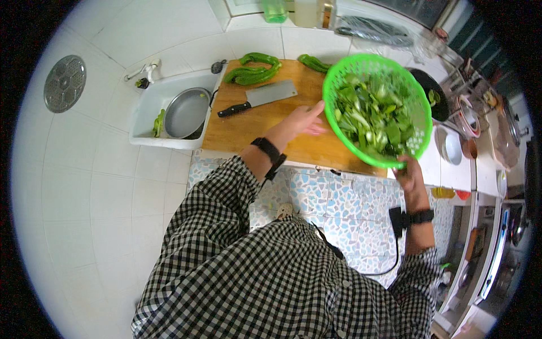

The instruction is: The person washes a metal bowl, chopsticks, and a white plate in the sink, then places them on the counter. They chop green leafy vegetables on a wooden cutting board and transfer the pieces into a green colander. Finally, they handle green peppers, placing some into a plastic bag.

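A bright green plastic colander [334, 123] full of cut leafy greens [377, 114] is held over the right part of a wooden cutting board [262, 127]. My right hand [408, 171] grips its near rim. At its left rim is my left hand [307, 120], thumb up against the rim and fingers partly hidden below; how firmly it holds is unclear. A cleaver [271, 93] with a black handle lies on the board, left of the colander. Long green peppers [256, 74] rest behind the cleaver, and another green pepper [313, 63] lies near the board's back edge.
Left of the board is a white sink [146, 114] with a grey metal bowl [186, 112] and a leaf scrap inside. A dark pan [430, 95] stands behind the colander at right. Farther right are bowls [451, 148] and a dish rack. Bottles [275, 10] line the back ledge.
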Available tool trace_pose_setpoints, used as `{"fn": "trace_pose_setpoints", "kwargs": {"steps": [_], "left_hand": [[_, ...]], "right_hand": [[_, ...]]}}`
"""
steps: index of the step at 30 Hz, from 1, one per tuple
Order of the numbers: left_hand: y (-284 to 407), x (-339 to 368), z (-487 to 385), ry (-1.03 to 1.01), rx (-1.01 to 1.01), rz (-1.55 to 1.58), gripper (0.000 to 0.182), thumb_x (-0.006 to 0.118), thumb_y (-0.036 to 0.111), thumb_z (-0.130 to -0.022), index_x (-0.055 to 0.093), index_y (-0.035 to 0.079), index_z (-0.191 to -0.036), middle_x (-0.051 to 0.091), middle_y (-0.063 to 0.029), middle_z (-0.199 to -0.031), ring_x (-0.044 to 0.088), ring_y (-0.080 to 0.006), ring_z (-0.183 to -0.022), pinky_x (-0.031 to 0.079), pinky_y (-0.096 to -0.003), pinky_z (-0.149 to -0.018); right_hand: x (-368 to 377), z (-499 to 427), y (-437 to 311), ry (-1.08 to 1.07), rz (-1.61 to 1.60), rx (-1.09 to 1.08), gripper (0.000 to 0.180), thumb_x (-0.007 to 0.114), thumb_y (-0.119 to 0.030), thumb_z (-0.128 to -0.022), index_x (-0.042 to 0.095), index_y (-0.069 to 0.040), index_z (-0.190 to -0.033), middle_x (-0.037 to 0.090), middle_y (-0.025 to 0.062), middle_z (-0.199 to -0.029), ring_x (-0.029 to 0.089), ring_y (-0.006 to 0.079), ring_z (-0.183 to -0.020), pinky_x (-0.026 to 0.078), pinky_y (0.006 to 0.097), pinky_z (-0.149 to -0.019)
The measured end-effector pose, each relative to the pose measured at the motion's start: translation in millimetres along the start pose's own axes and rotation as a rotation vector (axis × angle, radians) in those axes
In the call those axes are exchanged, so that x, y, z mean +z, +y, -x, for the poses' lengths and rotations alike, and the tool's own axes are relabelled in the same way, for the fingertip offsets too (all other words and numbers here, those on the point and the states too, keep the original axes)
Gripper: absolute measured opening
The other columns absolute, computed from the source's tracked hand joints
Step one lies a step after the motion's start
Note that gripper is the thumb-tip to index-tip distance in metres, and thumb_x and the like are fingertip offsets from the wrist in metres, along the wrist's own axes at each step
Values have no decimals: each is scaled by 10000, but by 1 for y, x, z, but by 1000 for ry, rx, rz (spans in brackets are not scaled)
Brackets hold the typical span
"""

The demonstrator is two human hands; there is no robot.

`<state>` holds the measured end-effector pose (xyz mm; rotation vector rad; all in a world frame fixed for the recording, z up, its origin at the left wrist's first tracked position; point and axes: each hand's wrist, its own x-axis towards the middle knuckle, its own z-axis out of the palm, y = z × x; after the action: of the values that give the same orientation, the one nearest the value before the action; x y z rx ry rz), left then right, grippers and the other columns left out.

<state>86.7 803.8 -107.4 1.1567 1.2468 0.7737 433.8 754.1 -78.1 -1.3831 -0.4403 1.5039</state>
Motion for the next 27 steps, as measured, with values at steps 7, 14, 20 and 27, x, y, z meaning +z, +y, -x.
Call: {"fn": "trace_pose_setpoints", "kwargs": {"steps": [7, 14, 20, 27], "left_hand": [[-99, -156, 11, 781, 229, -1437, 360, 456, 337, -882, 520, 49, -1088, 444, -198, -1177, 482, -356, -1027, 411, -450, -847], [-103, -188, 1, 460, 179, -1322, 378, 541, 299, -845, 486, -7, -1059, 483, -191, -1056, 485, -331, -995, 403, -426, -852], [-121, -100, 49, 423, 254, -975, 298, 549, 212, -835, 478, -26, -1000, 510, -214, -945, 530, -350, -864, 441, -435, -734], [-93, 85, 86, -268, 332, -779, 525, 394, 110, -886, 228, 207, -1375, 488, -221, -1006, 550, -345, -801, 478, -427, -676]], "right_hand": [[-50, 42, 21, 87, -93, 194, 309, 510, -47, -705, 494, -22, -1012, 577, 90, -865, 557, 215, -676, 466, 260, -501], [-81, 68, 17, 105, -184, 152, 374, 504, -26, -702, 512, -23, -1076, 616, 107, -930, 612, 199, -723, 502, 244, -458], [-136, 90, 3, 216, -347, 132, 285, 503, -26, -733, 542, -29, -1015, 630, 81, -898, 615, 203, -719, 526, 282, -599], [-158, 86, 12, 233, -393, 64, 295, 527, -42, -750, 541, -34, -1045, 611, 75, -942, 597, 186, -767, 511, 272, -631]]}}
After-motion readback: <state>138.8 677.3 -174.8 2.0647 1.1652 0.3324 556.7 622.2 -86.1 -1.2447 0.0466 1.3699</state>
